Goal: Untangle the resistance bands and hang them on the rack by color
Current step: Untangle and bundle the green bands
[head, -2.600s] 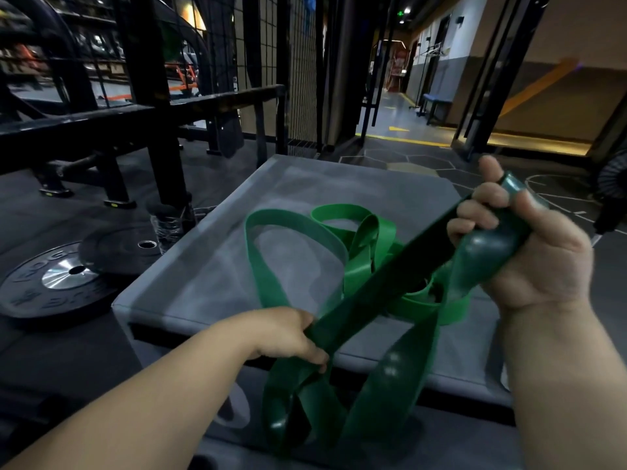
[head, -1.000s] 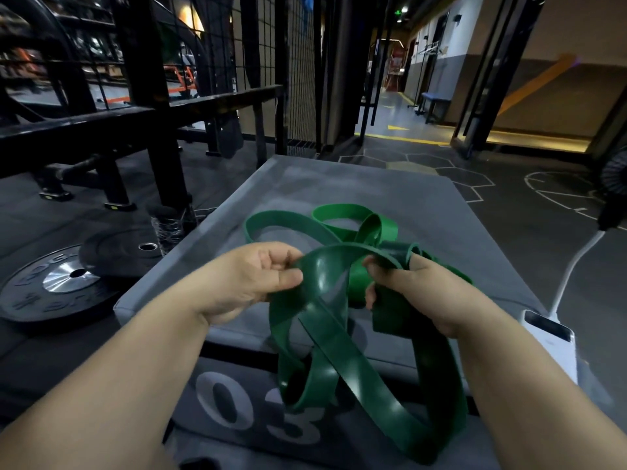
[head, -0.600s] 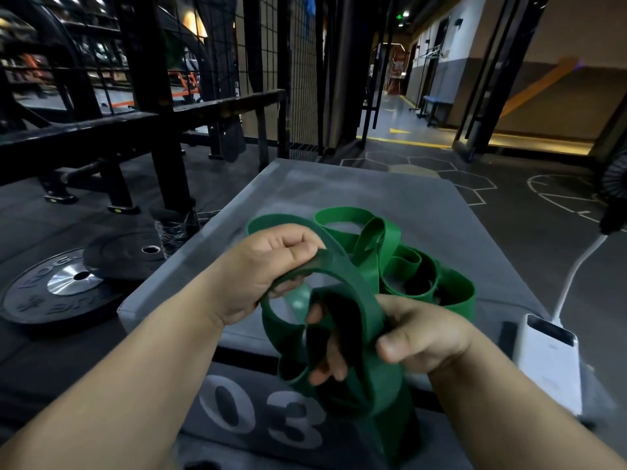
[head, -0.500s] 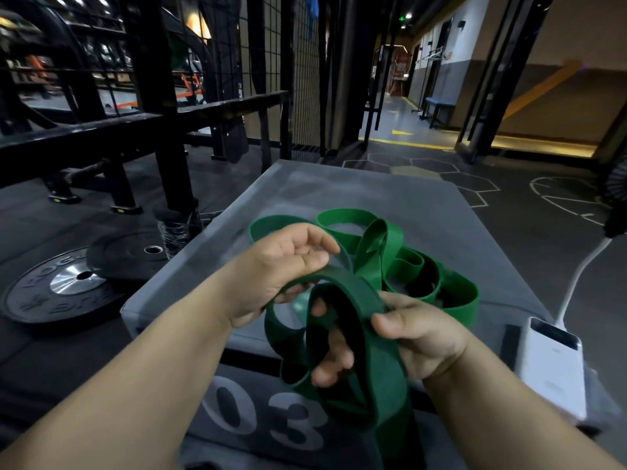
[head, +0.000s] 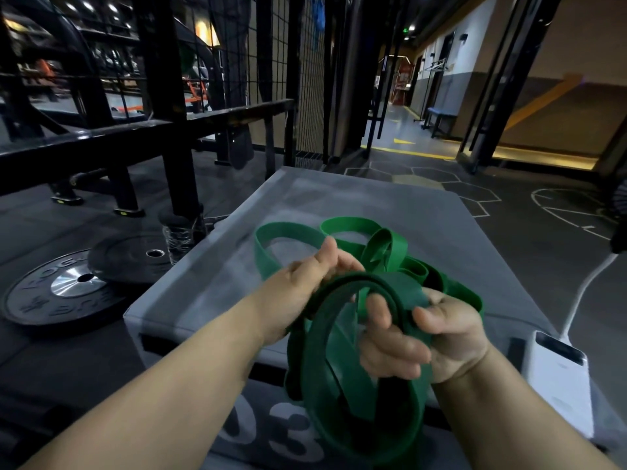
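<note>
The dark green band (head: 315,374) has just been gathered from a long stretched strip into a bunch of overlapping loops held between both hands, just above the near edge of the counter (head: 390,201). The right hand (head: 437,334) now clamps the top of the bunch, with its thumb over the band and its fingers (head: 376,310) pushed through the loops. The left hand (head: 305,283) is curled round the same top arc just beside them; it is blurred, so exactly how its fingers lie is hard to make out. To my eye this band is free of the rest and is being coiled up, ready to carry to a rack; nothing is hung yet.

Half a second back the left fingers sat higher, and the right hand has since turned to grip more firmly. A couple of seconds ago the right hand was raised with the band pulled taut.

Beyond the fingers, the lighter green bands (head: 349,222) lie knotted together on the counter. A white power bank (head: 559,374) rests to the right of the right hand.
</note>
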